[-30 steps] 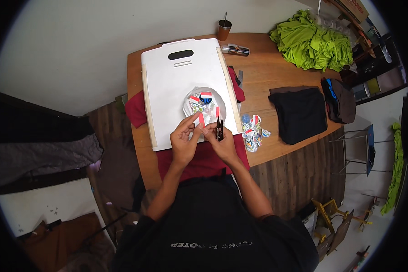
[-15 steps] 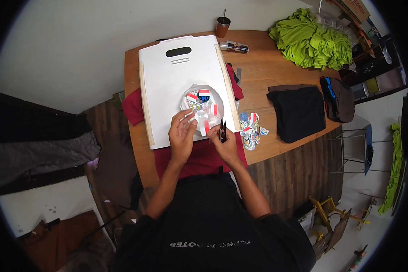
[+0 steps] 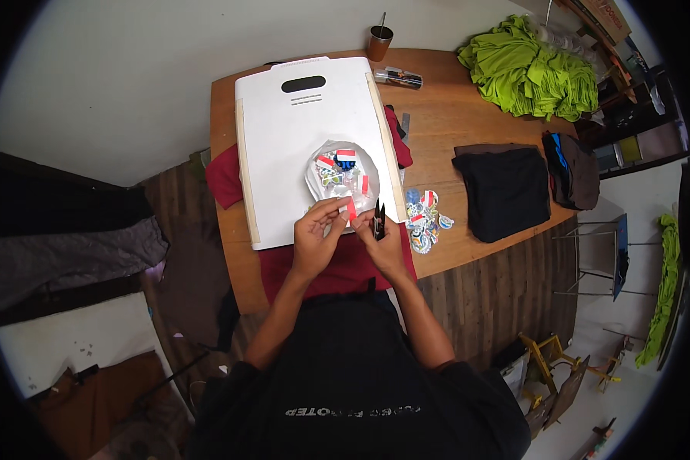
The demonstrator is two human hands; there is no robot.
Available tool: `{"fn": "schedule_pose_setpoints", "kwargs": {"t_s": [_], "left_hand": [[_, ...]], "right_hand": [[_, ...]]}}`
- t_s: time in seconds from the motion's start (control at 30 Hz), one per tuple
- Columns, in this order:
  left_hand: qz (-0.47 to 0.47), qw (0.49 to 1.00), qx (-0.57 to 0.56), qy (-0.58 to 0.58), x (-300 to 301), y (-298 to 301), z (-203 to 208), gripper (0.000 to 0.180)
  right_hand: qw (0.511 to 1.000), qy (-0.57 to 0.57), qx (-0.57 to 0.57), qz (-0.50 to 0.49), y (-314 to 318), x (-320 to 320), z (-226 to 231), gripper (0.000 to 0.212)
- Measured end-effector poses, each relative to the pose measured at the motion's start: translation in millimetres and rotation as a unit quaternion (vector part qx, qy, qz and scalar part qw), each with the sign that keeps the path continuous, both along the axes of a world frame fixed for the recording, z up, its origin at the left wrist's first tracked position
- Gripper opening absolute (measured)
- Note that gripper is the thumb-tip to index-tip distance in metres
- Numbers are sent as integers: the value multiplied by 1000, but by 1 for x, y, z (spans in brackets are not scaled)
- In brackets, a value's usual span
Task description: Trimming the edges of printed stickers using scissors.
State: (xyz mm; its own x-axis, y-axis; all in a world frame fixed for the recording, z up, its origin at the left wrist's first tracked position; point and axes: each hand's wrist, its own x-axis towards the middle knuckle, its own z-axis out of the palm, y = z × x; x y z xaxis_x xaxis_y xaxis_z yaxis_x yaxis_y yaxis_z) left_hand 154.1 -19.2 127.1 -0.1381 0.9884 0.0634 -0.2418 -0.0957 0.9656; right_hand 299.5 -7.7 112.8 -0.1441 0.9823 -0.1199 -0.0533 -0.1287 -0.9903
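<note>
My left hand (image 3: 317, 239) pinches a small red-and-white patch (image 3: 352, 208) over the near rim of a clear plastic bag (image 3: 312, 182). My right hand (image 3: 385, 251) meets it there, thumb and finger at the patch's lower end. Black thread snips (image 3: 379, 221) are also tucked in my right hand, blades pointing away from me. Inside the bag lie several colourful patches, some red and white. The bag rests on a white board (image 3: 272, 153), which lies over maroon fabric (image 3: 314, 264).
A loose heap of patches (image 3: 425, 224) lies right of the board on the wooden table (image 3: 429, 126). Farther right are folded black cloth (image 3: 504, 192) and a dark bundle (image 3: 573, 172). Lime-green garments (image 3: 525, 69), a cup (image 3: 379, 44) and a clear case (image 3: 399, 78) sit at the back.
My left hand has closed from loosely spread fingers into a pinch and moved toward my right hand. The red-and-white patch is now between both hands.
</note>
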Motion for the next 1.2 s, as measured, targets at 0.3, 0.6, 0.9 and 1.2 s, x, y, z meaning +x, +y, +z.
{"fn": "schedule_pose_setpoints", "kwargs": {"t_s": [0.3,0.6,0.9,1.2], "left_hand": [[-3,1000,4,6,-1,1,5,36],[-26,998,-43,-37,3,3,20,42],[-83,994,-50,-40,-1,-8,-1,25],[-2,1000,6,10,-1,-1,4,27]], "right_hand": [[1000,8,-9,4,-6,-2,5,9],[1000,13,-15,-6,-4,-2,3,9],[999,32,-11,-21,-3,-2,-1,9],[1000,18,-15,1,-11,-6,2,10]]}}
